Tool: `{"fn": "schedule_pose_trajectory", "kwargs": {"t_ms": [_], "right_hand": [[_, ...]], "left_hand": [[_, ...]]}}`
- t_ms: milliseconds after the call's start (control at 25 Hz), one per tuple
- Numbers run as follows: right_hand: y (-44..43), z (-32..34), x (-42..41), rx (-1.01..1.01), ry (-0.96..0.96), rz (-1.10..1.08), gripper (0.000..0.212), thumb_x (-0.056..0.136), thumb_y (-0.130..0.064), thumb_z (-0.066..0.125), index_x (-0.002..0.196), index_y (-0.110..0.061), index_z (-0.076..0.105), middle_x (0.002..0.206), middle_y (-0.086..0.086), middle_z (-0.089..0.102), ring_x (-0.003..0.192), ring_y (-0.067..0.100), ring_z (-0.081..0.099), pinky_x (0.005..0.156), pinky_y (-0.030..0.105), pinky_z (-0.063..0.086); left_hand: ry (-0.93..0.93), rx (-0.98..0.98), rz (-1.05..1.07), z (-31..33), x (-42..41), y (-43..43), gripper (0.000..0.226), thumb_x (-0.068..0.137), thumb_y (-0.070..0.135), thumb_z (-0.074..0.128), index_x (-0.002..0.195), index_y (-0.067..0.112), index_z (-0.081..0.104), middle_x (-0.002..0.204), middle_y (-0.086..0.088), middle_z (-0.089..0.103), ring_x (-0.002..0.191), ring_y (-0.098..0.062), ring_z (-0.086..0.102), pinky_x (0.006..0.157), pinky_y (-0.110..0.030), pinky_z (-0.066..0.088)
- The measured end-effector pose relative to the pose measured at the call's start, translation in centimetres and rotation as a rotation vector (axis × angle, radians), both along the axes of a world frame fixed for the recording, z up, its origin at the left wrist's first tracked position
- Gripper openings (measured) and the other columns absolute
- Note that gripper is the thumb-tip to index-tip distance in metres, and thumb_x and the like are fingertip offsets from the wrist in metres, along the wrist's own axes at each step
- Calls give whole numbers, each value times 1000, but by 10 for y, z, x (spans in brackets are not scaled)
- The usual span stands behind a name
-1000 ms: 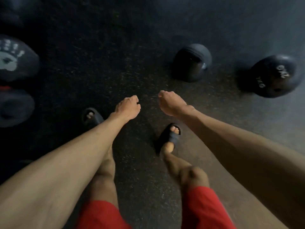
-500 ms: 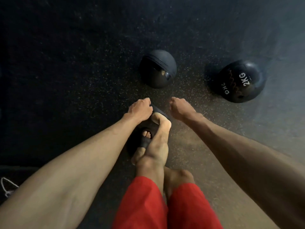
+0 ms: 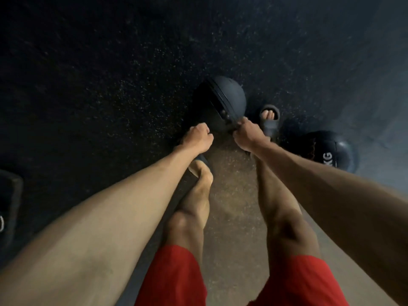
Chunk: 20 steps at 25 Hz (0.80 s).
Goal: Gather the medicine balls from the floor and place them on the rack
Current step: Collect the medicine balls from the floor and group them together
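Observation:
A black medicine ball point(image 3: 229, 96) with a ridged band lies on the dark speckled floor right in front of me. My right hand point(image 3: 248, 135) is at its near edge, fingers curled onto the end of the band. Beside the ball's near left side, my left hand point(image 3: 198, 138) is curled into a loose fist with nothing visible in it. A second black medicine ball point(image 3: 331, 151) with white "KG" lettering rests on the floor to the right, partly behind my right forearm. No rack is in view.
My right foot point(image 3: 269, 117), in a dark slide, stands between the two balls, and my left foot point(image 3: 199, 173) is under my left wrist. A dark object point(image 3: 10, 206) with a white mark sits at the left edge. Rubber floor point(image 3: 110, 74) stretches ahead and left.
I have stepped closer, and the near ball now sits at my hands. My right hand went from hovering short of the ball to touching its band. My right foot moved forward beside it.

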State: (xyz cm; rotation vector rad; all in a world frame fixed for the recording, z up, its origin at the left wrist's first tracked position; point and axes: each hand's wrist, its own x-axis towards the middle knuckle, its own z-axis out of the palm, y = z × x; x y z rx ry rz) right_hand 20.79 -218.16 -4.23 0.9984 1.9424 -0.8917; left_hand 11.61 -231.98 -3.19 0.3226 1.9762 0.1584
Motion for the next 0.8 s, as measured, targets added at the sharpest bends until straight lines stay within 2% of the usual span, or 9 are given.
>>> {"fn": "schedule_pose_trajectory", "kwargs": {"t_ms": [160,240,320,400,480,520,640,680,800], "right_hand": [[36,-36,-13,-46,-104,-2,38,101,-17,46,135,-2,48,132,18,57,118,35,56,81,34,39],[53,-52,-25,-39,-89,101,52,103,-24,48,148,-3,32,144,19,42,131,41,44,96,40,37],[69,-75,-33,-71,-87,119,77,98,-33,59,156,-10,15,147,19,38,135,41,39,98,38,35],[83,-102,-42,-153,-150,-26,100,87,-43,71,158,-16,6,150,19,37,137,41,40,101,40,41],[89,-128,-45,-174,-263,-250,112,70,-53,78,157,-24,14,154,16,35,138,39,39,100,49,49],[88,-132,-50,-183,-298,-344,105,66,-51,77,153,-24,26,148,14,42,133,37,43,97,50,51],[66,-119,-79,-262,-234,-515,45,89,-25,66,129,-10,53,107,6,60,98,23,57,94,40,48],[57,-121,-89,-252,-216,-520,35,93,-19,61,126,-8,54,105,6,60,90,20,56,91,39,47],[25,-106,-126,-216,-152,-522,34,93,-17,56,125,-8,53,106,9,57,87,20,53,89,38,48]], "left_hand": [[-46,-69,274,-38,5,15,35,99,32,52,132,19,54,138,-9,56,128,-29,52,110,-48,39],[-56,-88,407,-59,4,29,40,100,30,52,137,16,48,141,-10,53,130,-29,50,111,-43,38],[-91,-96,613,-81,5,42,49,100,28,52,145,15,36,144,-11,48,131,-30,49,111,-40,37],[-153,-96,863,-105,8,55,59,100,27,53,149,16,24,144,-14,47,128,-32,53,111,-41,39],[-197,-105,1073,-127,13,62,64,97,28,55,149,15,20,141,-18,49,120,-35,59,104,-47,48],[-221,-112,1139,-134,17,62,65,97,30,56,148,14,20,139,-19,51,117,-36,61,101,-48,51],[-272,-105,1209,-140,28,58,64,97,32,55,150,13,24,141,-19,49,118,-37,60,101,-48,50],[-264,-82,1224,-143,30,52,61,97,31,55,149,14,27,143,-18,47,122,-37,57,104,-47,48],[-186,-15,1255,-145,25,36,67,96,26,60,153,17,26,150,-13,43,135,-34,46,113,-43,37]]}}
